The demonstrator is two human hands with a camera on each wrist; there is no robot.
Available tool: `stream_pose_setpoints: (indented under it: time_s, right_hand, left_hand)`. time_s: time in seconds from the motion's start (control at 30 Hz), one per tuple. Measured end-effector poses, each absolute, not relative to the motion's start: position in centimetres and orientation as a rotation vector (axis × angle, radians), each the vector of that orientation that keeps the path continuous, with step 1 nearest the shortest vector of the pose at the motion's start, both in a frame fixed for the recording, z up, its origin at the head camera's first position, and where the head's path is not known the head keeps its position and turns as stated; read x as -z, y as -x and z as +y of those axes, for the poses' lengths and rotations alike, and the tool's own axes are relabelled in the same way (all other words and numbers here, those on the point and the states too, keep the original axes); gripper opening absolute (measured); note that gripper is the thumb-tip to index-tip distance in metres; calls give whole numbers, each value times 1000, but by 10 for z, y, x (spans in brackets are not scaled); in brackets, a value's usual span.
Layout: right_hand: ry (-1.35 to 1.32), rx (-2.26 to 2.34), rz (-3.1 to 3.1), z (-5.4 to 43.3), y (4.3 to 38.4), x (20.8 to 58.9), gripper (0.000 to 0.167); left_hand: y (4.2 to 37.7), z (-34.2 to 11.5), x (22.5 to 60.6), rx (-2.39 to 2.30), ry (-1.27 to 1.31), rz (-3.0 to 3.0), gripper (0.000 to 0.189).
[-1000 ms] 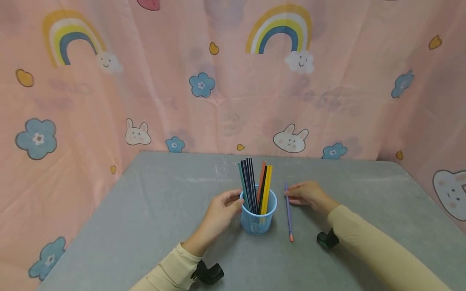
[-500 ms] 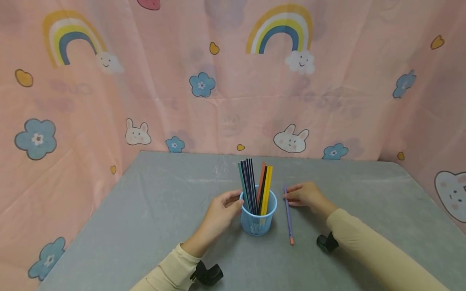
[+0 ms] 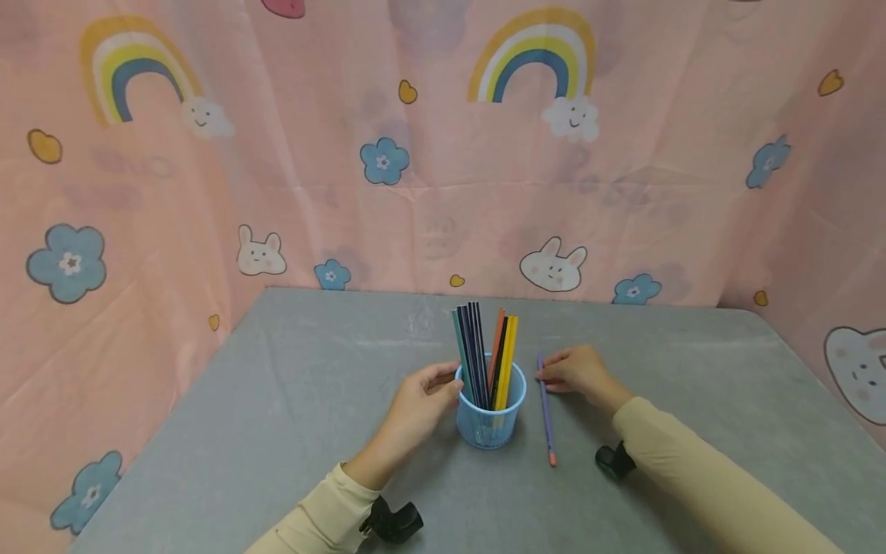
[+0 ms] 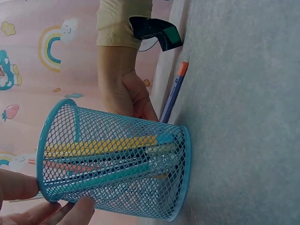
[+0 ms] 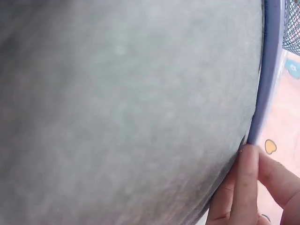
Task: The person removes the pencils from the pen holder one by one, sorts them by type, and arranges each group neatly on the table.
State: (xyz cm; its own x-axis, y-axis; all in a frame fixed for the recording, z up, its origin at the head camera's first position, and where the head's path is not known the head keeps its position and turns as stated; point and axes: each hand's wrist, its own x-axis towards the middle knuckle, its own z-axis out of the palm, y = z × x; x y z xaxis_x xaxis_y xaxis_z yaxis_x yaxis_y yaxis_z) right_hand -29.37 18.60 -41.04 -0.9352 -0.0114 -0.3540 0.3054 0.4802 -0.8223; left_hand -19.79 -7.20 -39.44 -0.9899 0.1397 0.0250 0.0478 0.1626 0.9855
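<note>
A light blue mesh pencil cup (image 3: 486, 429) stands upright on the grey table. Several pencils lean inside it: teal, dark striped, orange, black and yellow (image 3: 510, 350). My left hand (image 3: 415, 408) grips the cup's left side at the rim; the left wrist view has its fingertips (image 4: 83, 208) against the mesh. To the right of the cup lies a purple pencil (image 3: 547, 423), its orange end towards me. The thumb and fingers of my right hand (image 3: 581, 373) pinch it near the far end. In the right wrist view the purple pencil (image 5: 268, 75) runs along the tabletop.
Behind the grey table (image 3: 332, 346) hangs a pink curtain (image 3: 443, 215) printed with rainbows, rabbits and flowers. A black wrist camera (image 3: 394, 522) sits at my left cuff, and another wrist camera (image 3: 614, 462) is under the right sleeve.
My right hand and the purple pencil have slid slightly left and towards me, a little closer to the cup. The left hand and the cup have stayed in place.
</note>
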Motion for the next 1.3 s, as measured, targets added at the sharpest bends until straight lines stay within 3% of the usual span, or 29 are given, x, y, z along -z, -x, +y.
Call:
stream_pose_setpoints:
  time_s: [0.43,0.73,1.3]
  right_hand:
    - [-212,1404,2471,195,291,409,22]
    - [-103,1526,2485,194,278,388,35]
    - [12,1812,2336,185,258,360,44]
  left_hand:
    - [199,-67,394,-1971,-200,2338,39]
    - [195,-67,393,-1978,-213,2338,40]
    - [193,-67,393,-1989,-186,2340,40]
